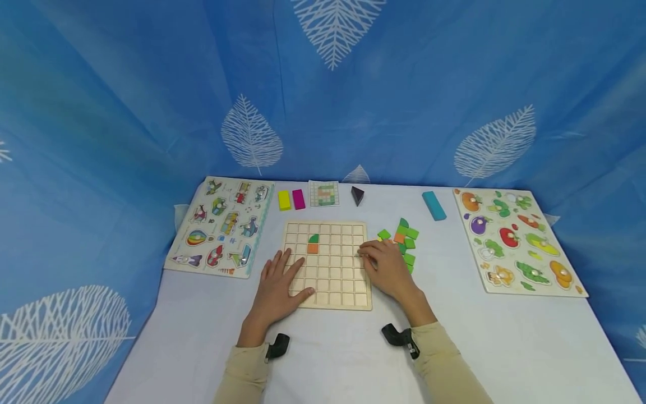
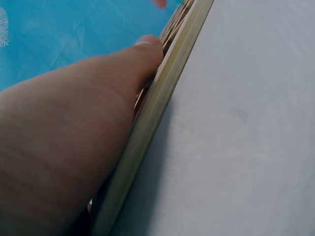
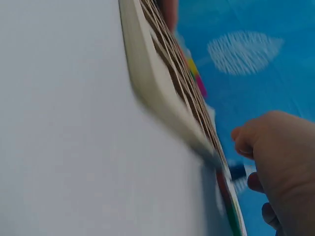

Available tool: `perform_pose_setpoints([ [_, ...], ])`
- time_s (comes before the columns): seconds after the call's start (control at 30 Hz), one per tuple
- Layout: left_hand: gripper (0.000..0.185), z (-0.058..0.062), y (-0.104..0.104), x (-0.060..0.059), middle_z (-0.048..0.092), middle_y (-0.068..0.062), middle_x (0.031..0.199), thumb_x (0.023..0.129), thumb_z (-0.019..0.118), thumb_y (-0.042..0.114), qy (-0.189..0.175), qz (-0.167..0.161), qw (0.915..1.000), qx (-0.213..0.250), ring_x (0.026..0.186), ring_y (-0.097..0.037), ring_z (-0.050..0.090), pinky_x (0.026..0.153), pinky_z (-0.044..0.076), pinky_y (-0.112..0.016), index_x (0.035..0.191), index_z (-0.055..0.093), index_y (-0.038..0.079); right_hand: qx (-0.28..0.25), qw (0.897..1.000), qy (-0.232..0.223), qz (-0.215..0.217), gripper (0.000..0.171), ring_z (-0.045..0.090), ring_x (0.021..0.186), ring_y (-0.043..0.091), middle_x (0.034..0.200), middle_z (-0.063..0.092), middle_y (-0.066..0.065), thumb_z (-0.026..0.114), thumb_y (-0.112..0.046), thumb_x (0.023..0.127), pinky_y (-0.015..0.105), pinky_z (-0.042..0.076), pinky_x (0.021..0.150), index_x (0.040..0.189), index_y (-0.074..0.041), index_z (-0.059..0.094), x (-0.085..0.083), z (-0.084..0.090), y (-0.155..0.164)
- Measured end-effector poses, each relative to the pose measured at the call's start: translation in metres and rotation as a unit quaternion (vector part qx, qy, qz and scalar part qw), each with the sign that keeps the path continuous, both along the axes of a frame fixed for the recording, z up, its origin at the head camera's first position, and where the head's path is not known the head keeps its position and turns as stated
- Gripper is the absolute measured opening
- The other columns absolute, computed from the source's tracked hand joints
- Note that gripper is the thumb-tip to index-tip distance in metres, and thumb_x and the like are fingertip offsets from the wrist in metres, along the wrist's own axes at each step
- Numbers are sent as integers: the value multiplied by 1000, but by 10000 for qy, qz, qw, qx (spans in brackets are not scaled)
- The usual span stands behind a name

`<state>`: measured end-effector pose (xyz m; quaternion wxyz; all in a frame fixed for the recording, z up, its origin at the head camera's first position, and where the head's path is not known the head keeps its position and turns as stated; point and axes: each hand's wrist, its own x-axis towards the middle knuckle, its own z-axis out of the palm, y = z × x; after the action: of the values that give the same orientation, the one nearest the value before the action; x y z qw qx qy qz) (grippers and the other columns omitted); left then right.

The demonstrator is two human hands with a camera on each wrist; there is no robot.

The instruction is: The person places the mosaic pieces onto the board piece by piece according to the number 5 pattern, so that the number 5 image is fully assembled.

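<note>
A wooden grid board lies on the white table, with a green quarter-round piece just above an orange square piece in its upper left cells. My left hand rests spread over the board's left side; the left wrist view has its thumb against the board's edge. Over the right edge, my right hand has bent fingers, their tips close to the board. Whether a piece sits between them is hidden in both views. Beside that hand lies a loose pile of green pieces and orange ones, partly covered by it.
Behind the board are a yellow block, a magenta block, a pattern card and a dark triangular block. A teal block lies farther right. A vehicle puzzle stands left, a vegetable puzzle right.
</note>
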<state>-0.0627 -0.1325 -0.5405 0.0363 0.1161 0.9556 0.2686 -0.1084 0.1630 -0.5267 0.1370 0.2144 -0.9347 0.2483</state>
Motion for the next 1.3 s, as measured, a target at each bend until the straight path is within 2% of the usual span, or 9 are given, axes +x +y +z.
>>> perform_pose_setpoints([
  [0.07,80,1,-1,0,22,-12,171,88,69,60,18,2,10000,9,160,-35,11,127,10,-59,154,47,21,-100,9998,-26,-160,19,63,108,31,117,75,5,65,-10,94,50,47,93,108,-11,79,6,-2,16],
  [0.17,79,2,-1,1,23,-12,170,88,69,59,22,4,10000,8,160,-35,12,127,11,-60,154,48,21,38,9991,-211,-371,24,61,113,32,124,73,4,65,-12,94,49,44,89,115,-12,78,13,-5,31],
  [0.27,79,3,-1,0,23,-13,170,88,69,58,44,-19,10000,69,160,-36,12,127,11,-61,153,48,20,245,9978,-297,-539,24,59,107,30,123,73,4,68,-18,95,46,41,82,117,-15,77,19,-8,38],
  [0.4,79,5,-1,0,22,-13,171,88,69,57,-13,-33,9999,165,160,-35,10,127,8,-60,154,47,20,335,9973,-186,-630,20,55,100,27,120,72,3,74,-22,93,45,41,83,111,-17,78,23,-10,40],
  [0.6,79,3,-2,0,21,-12,171,89,68,58,-58,-43,9998,163,161,-33,9,128,7,-59,155,46,21,22,9984,-348,-435,21,55,105,26,132,70,1,70,-14,92,44,41,86,112,-16,76,23,-13,38],
  [0.83,78,1,-2,-1,22,-11,171,89,68,57,-47,-23,9998,168,160,-34,10,128,7,-59,154,47,21,53,9991,-134,-407,10,54,91,24,111,74,0,74,-19,93,38,39,78,103,-18,74,21,-15,37],
  [1.0,78,0,-2,-1,22,-11,171,89,68,58,-27,-30,9998,197,160,-34,10,127,7,-59,155,46,21,-224,9986,-48,-480,12,57,92,25,107,74,2,77,-22,92,38,37,77,101,-17,72,18,-14,33],
  [1.13,78,0,-3,-1,22,-11,171,89,68,59,-5,8,9998,187,160,-34,10,127,7,-59,155,47,22,-374,9987,-94,-332,13,59,97,25,108,73,3,77,-23,93,40,41,82,103,-16,71,13,-11,19],
  [1.3,78,0,-2,-2,22,-12,171,89,68,59,-29,-21,9999,147,160,-34,10,127,7,-60,154,47,22,-223,9995,-227,57,11,59,91,23,108,74,2,75,-25,95,40,43,81,102,-17,72,8,-5,-14],
])
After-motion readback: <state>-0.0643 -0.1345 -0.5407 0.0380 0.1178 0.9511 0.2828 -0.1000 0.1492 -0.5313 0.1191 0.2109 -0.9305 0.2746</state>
